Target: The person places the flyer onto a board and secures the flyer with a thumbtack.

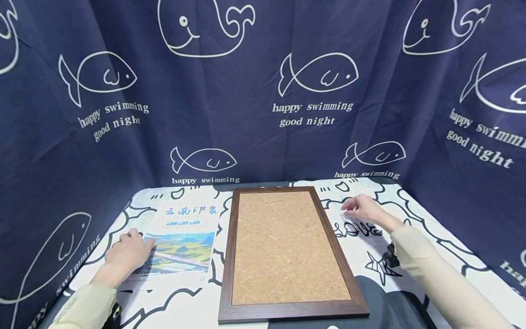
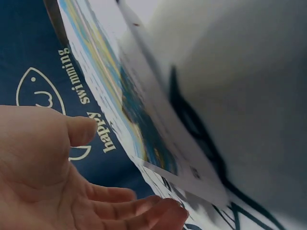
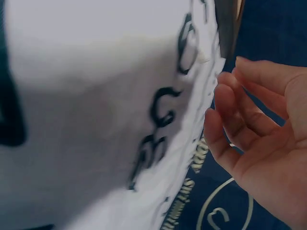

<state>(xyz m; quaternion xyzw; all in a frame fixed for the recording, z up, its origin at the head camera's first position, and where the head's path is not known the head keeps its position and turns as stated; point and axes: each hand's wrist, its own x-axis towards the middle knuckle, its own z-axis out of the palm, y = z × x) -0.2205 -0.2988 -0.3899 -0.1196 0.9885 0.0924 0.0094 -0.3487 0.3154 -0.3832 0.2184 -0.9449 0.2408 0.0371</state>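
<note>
A cork board (image 1: pixel 289 246) in a dark brown frame (image 1: pixel 228 265) lies flat on the table between my hands. To its left is a printed sheet (image 1: pixel 181 251) with a colourful landscape picture and blue Chinese lettering. At the sheet's left edge is my left hand (image 1: pixel 128 251), thumb over the picture's border; in the left wrist view its fingers (image 2: pixel 139 208) are loosely extended and grip nothing. Right of the board, my right hand (image 1: pixel 363 209) is low by the table, fingers (image 3: pixel 230 115) bent and thumb near the index fingertip. I see nothing plainly held there.
A white tablecloth (image 1: pixel 423 219) with black drawings and lettering covers the table. Behind and at both sides hangs a dark blue curtain (image 1: pixel 255 123) with white fish and whale prints. The frame's near edge lies close to the bottom of the head view.
</note>
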